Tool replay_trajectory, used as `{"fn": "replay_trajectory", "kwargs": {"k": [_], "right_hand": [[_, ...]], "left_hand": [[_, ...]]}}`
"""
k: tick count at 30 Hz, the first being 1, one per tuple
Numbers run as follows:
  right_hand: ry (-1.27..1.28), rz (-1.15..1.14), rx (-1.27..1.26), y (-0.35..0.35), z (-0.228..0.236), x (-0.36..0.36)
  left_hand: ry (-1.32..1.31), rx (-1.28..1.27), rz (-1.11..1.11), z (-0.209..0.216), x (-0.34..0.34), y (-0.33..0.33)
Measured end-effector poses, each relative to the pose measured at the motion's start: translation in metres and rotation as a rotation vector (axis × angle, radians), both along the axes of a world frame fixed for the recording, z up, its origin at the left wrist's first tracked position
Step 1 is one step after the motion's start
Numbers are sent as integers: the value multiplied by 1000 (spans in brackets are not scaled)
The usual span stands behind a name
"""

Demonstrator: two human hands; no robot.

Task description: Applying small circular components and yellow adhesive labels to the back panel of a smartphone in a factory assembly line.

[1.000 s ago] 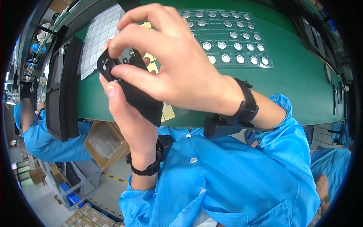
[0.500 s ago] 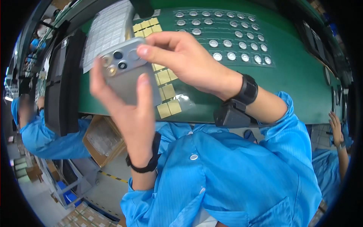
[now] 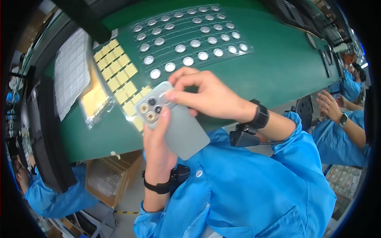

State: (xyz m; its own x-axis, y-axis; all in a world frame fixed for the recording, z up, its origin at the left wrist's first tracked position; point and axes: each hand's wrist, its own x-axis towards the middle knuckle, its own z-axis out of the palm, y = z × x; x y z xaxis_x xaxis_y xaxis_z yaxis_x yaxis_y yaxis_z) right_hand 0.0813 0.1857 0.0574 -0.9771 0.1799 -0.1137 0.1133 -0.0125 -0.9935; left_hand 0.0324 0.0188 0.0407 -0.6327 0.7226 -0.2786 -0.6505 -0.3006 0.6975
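Observation:
A grey phone (image 3: 184, 133) lies back-up in my left hand (image 3: 158, 142), tilted over the front edge of the table. Its camera plate (image 3: 152, 106) carries several round lens spots, some gold-coloured and some dark. My left thumb rests on the plate's lower edge and the other fingers are hidden beneath. My right hand (image 3: 206, 93) is closed at the phone's upper corner, thumb tip on the plate beside a pale round spot. Whether a small part sits under that thumb is hidden.
Clear sheets with rows of silvery round parts (image 3: 187, 61) lie on the green table (image 3: 270, 75). Yellow square pads (image 3: 119, 73), a white gridded tray (image 3: 73, 63) and a clear bag (image 3: 95, 103) are left. A cardboard box (image 3: 127, 174) stands below; co-workers are on both sides.
The phone has come lower and nearer my body, and my left thumb has moved onto its camera plate. My right hand stays at the upper corner. The view has turned toward the right.

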Motion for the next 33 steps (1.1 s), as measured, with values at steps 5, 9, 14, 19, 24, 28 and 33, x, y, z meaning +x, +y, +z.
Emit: {"fn": "replay_trajectory", "kwargs": {"k": [5,9,14,19,24,28,33], "right_hand": [[130,-113,143,12,-10,-15],[137,29,248,4,0,-34],[130,209,56,-49,-3,-59],[90,253,15,-73,8,-70],[102,47,87,-55,0,-59],[80,74,43,-61,-3,-50],[84,54,44,-59,4,-55]], "left_hand": [[11,18,116,-1,-19,-31],[-80,61,399,1,-34,-70],[107,32,349,6,-28,-75],[95,32,335,-6,-33,-87],[-19,122,238,-1,-39,-73],[-25,50,306,-7,-39,-60],[48,14,251,0,-41,-57]]}}
